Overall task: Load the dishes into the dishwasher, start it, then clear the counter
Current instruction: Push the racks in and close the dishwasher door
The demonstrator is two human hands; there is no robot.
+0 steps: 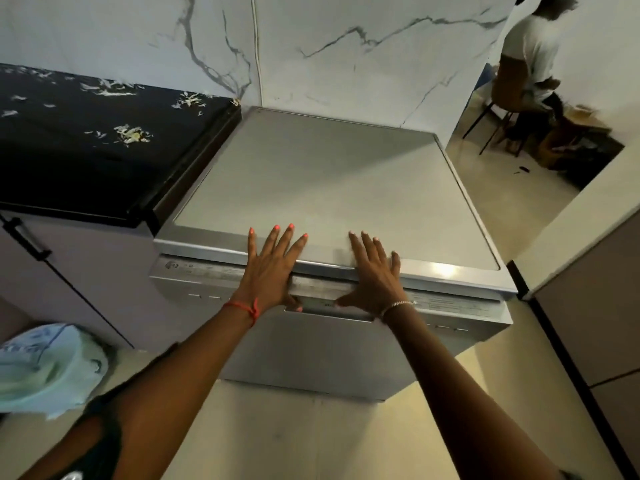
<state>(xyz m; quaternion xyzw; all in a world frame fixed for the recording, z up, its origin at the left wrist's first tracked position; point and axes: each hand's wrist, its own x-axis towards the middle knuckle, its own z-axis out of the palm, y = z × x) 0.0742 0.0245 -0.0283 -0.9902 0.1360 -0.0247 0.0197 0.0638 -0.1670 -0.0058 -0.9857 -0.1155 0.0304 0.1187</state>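
Observation:
A silver freestanding dishwasher (332, 348) stands against the marble wall with its door closed. Its flat top (322, 181) is bare. My left hand (273, 268) lies over the front edge of the top, fingers spread, thumb hooked into the door handle recess (322, 299). My right hand (374, 275) rests beside it in the same way, fingers flat on the top and thumb at the recess. Neither hand holds any object. The control panel strip (204, 273) runs along the top of the door. No dishes are in view.
A black counter (86, 140) with white flecks adjoins the dishwasher on the left, above a lilac cabinet (83, 271). A light blue bag (45, 368) lies on the floor at lower left. A cabinet side (588, 306) stands at right. A person (530, 74) sits on a stool in the far room.

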